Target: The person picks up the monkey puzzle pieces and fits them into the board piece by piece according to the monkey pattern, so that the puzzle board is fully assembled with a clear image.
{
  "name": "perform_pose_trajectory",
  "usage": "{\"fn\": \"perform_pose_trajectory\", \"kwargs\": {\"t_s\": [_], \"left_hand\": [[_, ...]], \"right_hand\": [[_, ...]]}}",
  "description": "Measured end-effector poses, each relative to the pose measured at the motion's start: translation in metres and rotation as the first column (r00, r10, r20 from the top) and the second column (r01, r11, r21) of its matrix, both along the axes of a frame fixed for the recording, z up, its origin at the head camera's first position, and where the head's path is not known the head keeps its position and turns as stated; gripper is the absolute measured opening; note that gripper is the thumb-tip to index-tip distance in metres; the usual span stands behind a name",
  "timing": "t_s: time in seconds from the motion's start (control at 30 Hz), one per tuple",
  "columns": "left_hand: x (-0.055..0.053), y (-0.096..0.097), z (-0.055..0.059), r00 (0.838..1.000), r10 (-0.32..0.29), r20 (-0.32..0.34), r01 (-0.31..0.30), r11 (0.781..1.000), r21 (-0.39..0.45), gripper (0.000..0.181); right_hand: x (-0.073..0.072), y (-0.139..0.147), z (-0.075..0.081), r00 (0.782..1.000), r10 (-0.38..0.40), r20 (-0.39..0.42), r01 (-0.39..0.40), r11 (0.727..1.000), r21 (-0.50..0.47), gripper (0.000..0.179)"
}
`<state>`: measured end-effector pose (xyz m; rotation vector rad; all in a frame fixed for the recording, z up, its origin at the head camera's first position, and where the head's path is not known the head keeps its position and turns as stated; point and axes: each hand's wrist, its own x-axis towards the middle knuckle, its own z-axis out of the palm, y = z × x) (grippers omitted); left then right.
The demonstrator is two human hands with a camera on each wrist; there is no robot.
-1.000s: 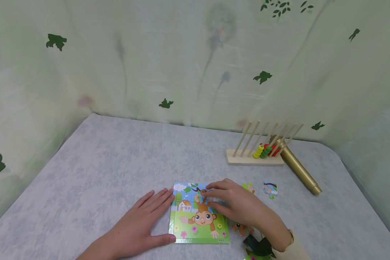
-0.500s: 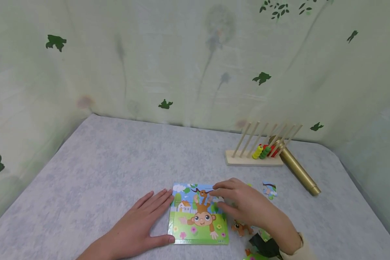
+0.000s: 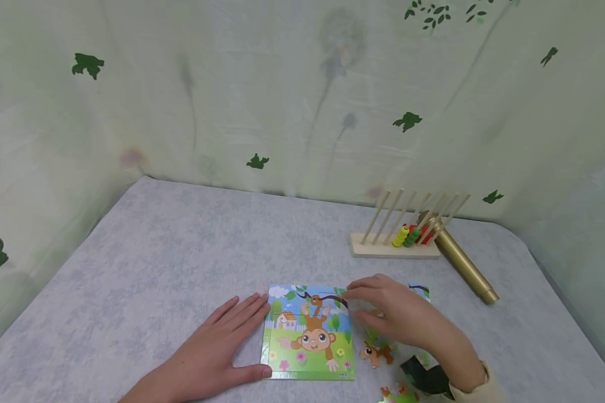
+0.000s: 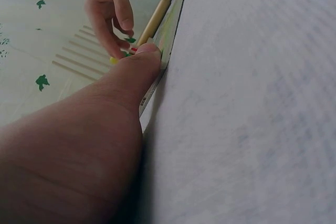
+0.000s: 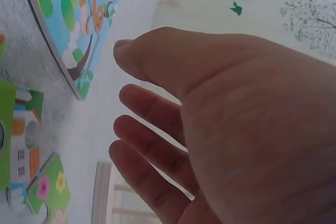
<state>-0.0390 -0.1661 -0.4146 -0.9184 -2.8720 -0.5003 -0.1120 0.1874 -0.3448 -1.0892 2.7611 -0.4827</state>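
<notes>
Touching the monkey puzzle (image 3: pixel 308 334): left hand (image 3: pixel 217 344), fingers straight (right hand (image 3: pixel 400 310) just beside, fingers apart).

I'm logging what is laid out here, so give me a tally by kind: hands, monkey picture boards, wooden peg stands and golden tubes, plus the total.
Hands, the left hand and the right hand: 2
Monkey picture board: 1
Wooden peg stand: 1
Golden tube: 1
Total: 5
</notes>
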Motion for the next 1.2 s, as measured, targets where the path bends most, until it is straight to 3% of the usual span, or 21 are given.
{"fn": "perform_pose_trajectory", "kwargs": {"t_s": [0.57, 1.2], "left_hand": [[0.001, 0.001, 0.002, 0.999, 0.005, 0.040, -0.005, 1.000, 0.000, 0.093], [0.000, 0.001, 0.003, 0.998, 0.015, 0.068, -0.015, 1.000, -0.005, 0.095]], "right_hand": [[-0.006, 0.030, 0.010, 0.992, -0.126, 0.014, 0.126, 0.992, 0.002, 0.042], [-0.019, 0.067, 0.010, 0.988, -0.151, 0.017, 0.152, 0.986, -0.061, 0.055]]}}
